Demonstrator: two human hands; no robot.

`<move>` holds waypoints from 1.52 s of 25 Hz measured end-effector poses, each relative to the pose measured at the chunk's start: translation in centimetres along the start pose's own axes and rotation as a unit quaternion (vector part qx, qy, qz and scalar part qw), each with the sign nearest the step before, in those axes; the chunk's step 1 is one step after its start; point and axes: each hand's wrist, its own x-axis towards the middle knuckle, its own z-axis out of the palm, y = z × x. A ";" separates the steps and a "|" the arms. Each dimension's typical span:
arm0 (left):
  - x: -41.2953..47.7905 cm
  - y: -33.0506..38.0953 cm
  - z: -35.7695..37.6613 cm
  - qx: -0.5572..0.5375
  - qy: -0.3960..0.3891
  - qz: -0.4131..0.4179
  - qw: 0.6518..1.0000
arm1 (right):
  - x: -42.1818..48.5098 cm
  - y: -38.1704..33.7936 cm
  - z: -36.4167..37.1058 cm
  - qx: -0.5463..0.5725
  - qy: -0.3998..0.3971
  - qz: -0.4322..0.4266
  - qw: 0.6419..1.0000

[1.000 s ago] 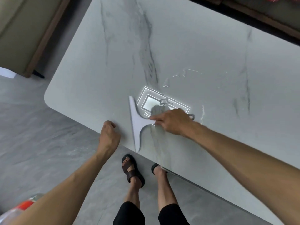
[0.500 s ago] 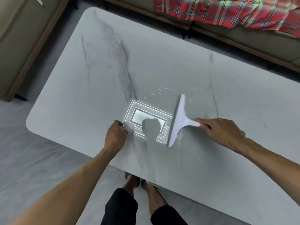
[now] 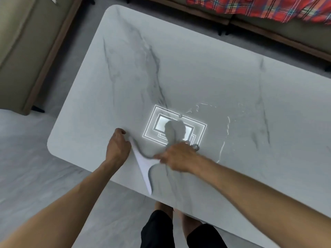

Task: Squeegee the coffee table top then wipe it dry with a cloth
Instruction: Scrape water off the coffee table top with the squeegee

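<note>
A white squeegee point(image 3: 142, 164) lies blade-down on the pale marble coffee table top point(image 3: 188, 72), close to the near edge, its blade running from my left hand toward the table's edge. My right hand point(image 3: 176, 156) is shut on its handle. My left hand point(image 3: 117, 146) rests on the table just left of the blade's far end, fingers curled, holding nothing. Thin streaks of water point(image 3: 224, 133) glisten to the right of my right hand. No cloth is in view.
A ceiling light's bright rectangular reflection point(image 3: 174, 128) shows on the table beyond my hands. A sofa with a red plaid blanket point(image 3: 259, 8) runs along the far side. Another beige seat point(image 3: 21, 51) stands at the left. Grey floor point(image 3: 35, 167) and my legs lie below.
My right hand has dragged the squeegee leftward across the wet patch to my left hand, near the front edge. The left hand has stayed in place.
</note>
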 end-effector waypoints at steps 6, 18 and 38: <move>1.9 7.8 1.3 0.007 -0.055 0.097 0.994 | -7.7 14.8 -5.8 0.052 0.142 0.253 0.956; 1.4 20.2 10.1 0.253 -0.133 0.191 0.939 | -20.8 19.6 -3.6 0.200 0.246 0.434 0.843; 3.3 22.1 10.8 0.342 -0.200 0.156 0.905 | -16.4 25.0 -4.6 0.168 0.238 0.414 0.862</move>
